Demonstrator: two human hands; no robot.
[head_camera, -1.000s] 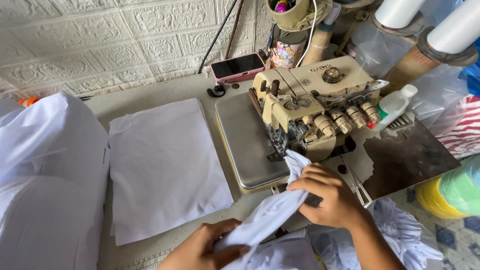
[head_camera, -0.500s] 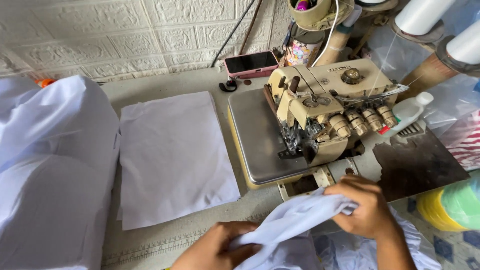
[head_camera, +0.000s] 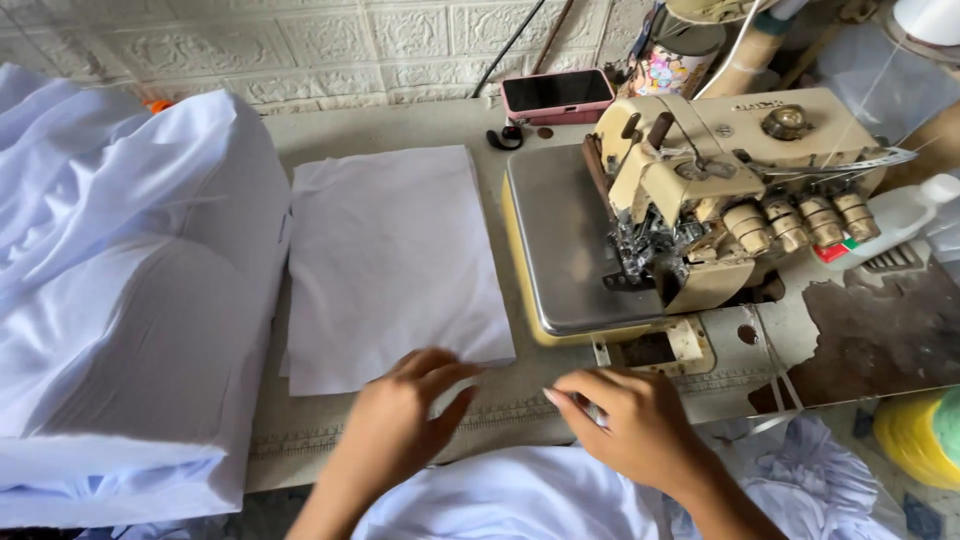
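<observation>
My left hand (head_camera: 405, 425) lies flat on the table's front edge, fingertips at the near corner of a stack of flat white fabric pieces (head_camera: 390, 260). My right hand (head_camera: 625, 425) rests beside it, fingers curled, just in front of the cream overlock sewing machine (head_camera: 700, 200). A strip of white fabric shows between the two hands. More white cloth (head_camera: 520, 495) lies in my lap below the hands. Whether either hand pinches the strip is hidden.
A big pile of pale blue-white cloth (head_camera: 110, 290) fills the left of the table. A pink phone (head_camera: 557, 95) lies at the back by the wall. A white plastic bottle (head_camera: 895, 215) stands right of the machine, a yellow-green spool (head_camera: 925, 440) at lower right.
Both hands have dropped the white piece they held up near the machine's needle and come down to the table's front edge. The view has shifted right, showing more of the left pile.
</observation>
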